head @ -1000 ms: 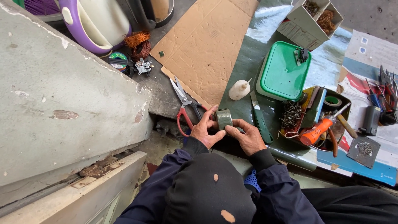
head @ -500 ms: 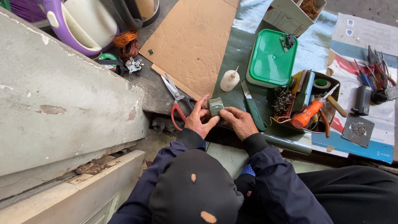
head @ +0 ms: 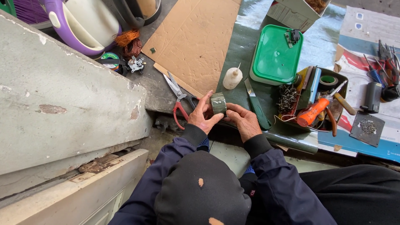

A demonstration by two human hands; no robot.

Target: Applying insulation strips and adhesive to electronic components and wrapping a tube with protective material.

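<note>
While both hands meet just below the middle of the frame, the item in hand is a small dull-green wound block (head: 218, 103), squat and roughly cylindrical, its outer face wrapped in what looks like tape or wire turns

Position: held clear of the dark work surface (head: 246, 54), upright, between the red-handled scissors (head: 180, 100) to its left and the green-handled knife (head: 256, 107) to its right

Grip: left hand (head: 203, 118) pinches the block from the left, thumb on the near face, forefinger curled over the top; right hand (head: 243, 121) closes on its right side and lower edge, fingers pressed together, fingertips touching the block. Neither hand is spread

Handling, by judgement: dense and heavier than its size suggests if a metal core lies inside; stiff, not squeezable; wrapped face likely gives fair friction, not slippery. Thin windings or leads, if exposed, would be the fragile part, though none can be made out. Best taken across the two flat ends or round the wrapped girth, as now, avoiding any loose wire

Nearby: white squeeze bottle (head: 232, 78) above the block; green lidded box (head: 276, 55) in the upper middle-right; tray of tools (head: 342, 81) with an orange-handled tool (head: 314, 111) to the right; cardboard sheet (head: 196, 41) upper centre; copper wire bundle (head: 127, 41) upper left
</note>
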